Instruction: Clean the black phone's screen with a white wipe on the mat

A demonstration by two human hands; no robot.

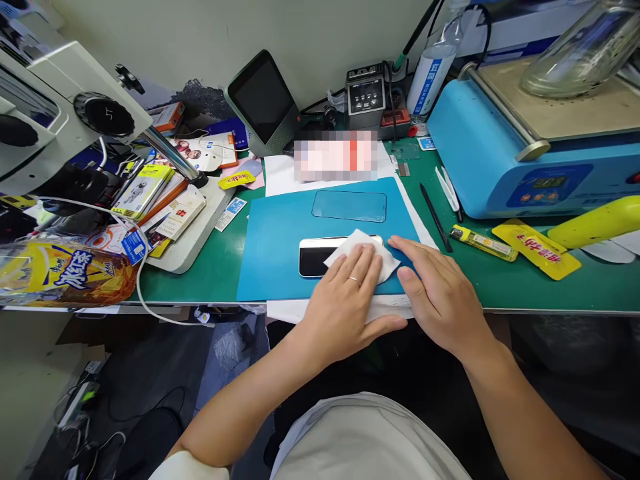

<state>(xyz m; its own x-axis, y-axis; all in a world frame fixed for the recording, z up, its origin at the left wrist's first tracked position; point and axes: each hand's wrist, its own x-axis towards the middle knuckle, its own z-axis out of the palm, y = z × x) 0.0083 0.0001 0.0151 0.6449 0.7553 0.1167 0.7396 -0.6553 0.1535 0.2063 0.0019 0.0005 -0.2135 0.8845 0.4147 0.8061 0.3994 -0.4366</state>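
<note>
Two hands (345,300) (440,293), one phone (314,257), one wipe (361,248), one mat (277,250).

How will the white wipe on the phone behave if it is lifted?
The white wipe looks thin and creased, so it is probably floppy and very light. It would likely slide easily over the phone, whose glass looks glossy.

Phone (313,257) flat on blue mat; white wipe (363,250) covering right half (crumpled)

bold white chinese characters edged in blue on the yellow packet (65,273) near left, red chinese characters on the yellow sachet (537,248) at right, white characters down the far bottle's blue label (427,83), unreadable digits on the blue machine's display (549,182)
</note>
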